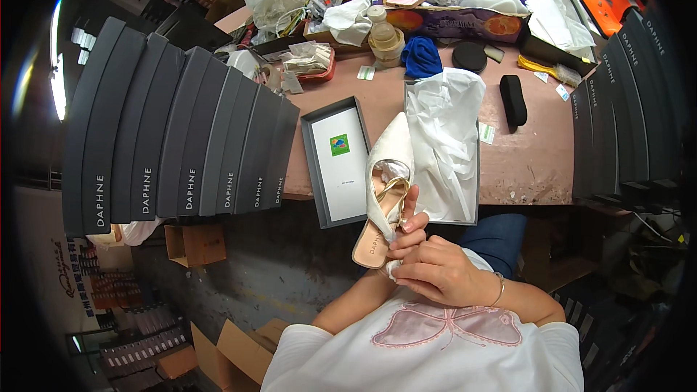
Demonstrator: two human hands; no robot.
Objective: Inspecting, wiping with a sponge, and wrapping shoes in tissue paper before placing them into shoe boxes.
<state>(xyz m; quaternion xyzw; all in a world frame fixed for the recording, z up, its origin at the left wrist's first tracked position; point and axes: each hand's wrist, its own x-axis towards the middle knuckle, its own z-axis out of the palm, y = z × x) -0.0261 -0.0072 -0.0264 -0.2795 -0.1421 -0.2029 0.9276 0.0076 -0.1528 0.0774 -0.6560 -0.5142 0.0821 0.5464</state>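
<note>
A white pointed-toe slingback shoe (390,147) with a tan insole, a gold strap and crumpled paper in its toe is tilted in front of me, toe up. My left hand (408,234) is closed round it from behind, fingers showing by the strap. Against the left hand, my right hand (443,270) pinches a small white scrap (393,268) near the heel; its material cannot be made out. Beyond them lies an open shoe box (475,174) lined with white tissue paper (444,138). Left of the shoe is a grey box lid (319,185) with a white inside and green sticker.
Dark shoe boxes stand in rows at left (192,138) and right (617,109). On the pink table (537,167) are a black oblong pad (512,100), a yellow brush (548,69), a blue cloth (421,56) and a red tray (314,65). Cardboard boxes (196,245) sit below.
</note>
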